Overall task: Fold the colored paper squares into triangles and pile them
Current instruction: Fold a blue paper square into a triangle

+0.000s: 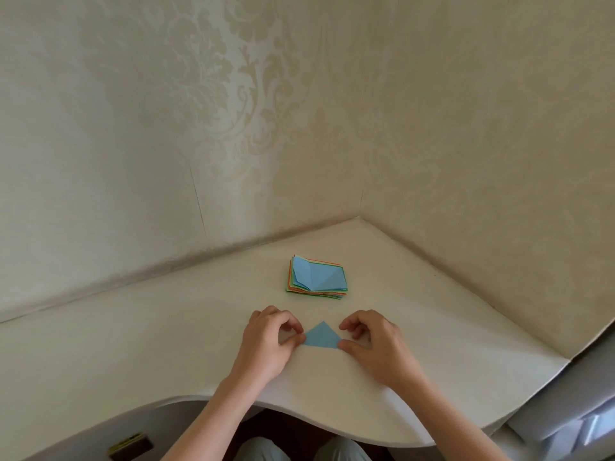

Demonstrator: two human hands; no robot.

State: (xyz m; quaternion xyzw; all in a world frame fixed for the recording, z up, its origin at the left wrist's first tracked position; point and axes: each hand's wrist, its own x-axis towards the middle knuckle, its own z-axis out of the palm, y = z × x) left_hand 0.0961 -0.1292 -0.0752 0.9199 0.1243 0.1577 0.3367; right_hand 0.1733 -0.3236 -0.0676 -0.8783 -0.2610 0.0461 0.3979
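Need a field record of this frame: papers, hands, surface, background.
triangle: blue triangle, folded, flat on the table, apex pointing away from the person
stack: paper stack, multicoloured, creased blue sheet on top, beyond the triangle, apart from it
left hand: left hand pinches the triangle's left corner
right hand: right hand pinches the triangle's right corner
surface: white table, set into a wall corner
background: patterned wallpaper
folded pile: none visible apart from this one triangle

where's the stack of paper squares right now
In the head view the stack of colored paper squares lies on the white table, just beyond the blue triangle, toward the wall corner.
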